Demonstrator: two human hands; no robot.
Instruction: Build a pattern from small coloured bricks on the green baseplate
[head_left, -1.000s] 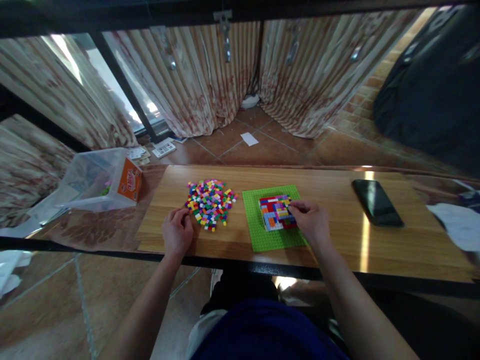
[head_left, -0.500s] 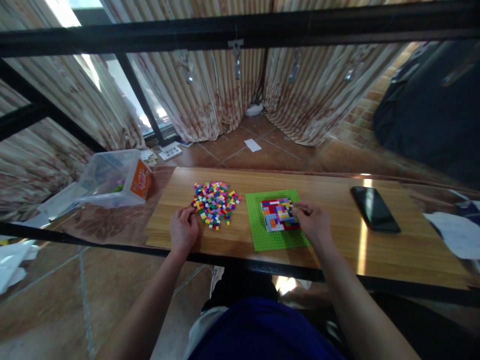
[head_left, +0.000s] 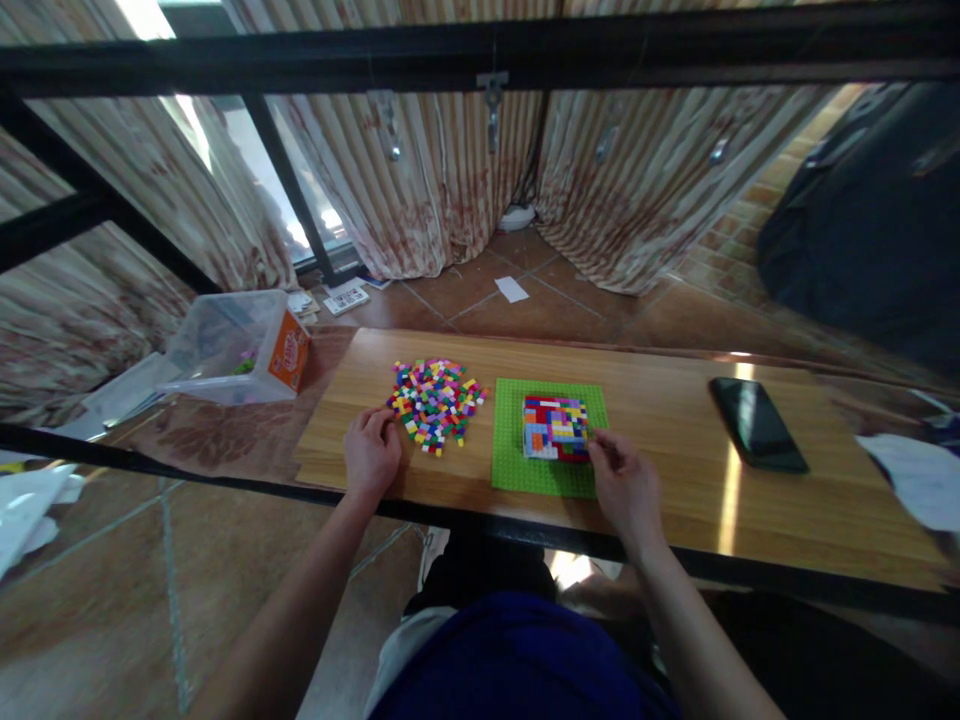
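On the wooden table lies a green studded baseplate (head_left: 510, 470), bearing a low block of multicoloured toy bricks (head_left: 555, 428). My right hand (head_left: 626, 485) is at the right side of that block, thumb and fingers pinched together; whatever sits between the tips is too small to make out. A loose pile of small coloured bricks (head_left: 437, 405) spreads to the left of the baseplate. My left hand (head_left: 373, 450) rests on the tabletop at the pile's lower left edge, fingers curled in, and what they may hold is hidden.
A black phone (head_left: 759, 424) lies on the right part of the wooden table (head_left: 660, 400). On the left, beyond the table's end, stands a clear plastic box (head_left: 232, 350) with an orange label. A black metal bar (head_left: 450, 62) crosses above, before striped curtains (head_left: 450, 190).
My right hand has moved down a little along the right side of the brick block, and the baseplate has turned slightly. My left hand stays beside the pile. The whole view has shifted slightly.
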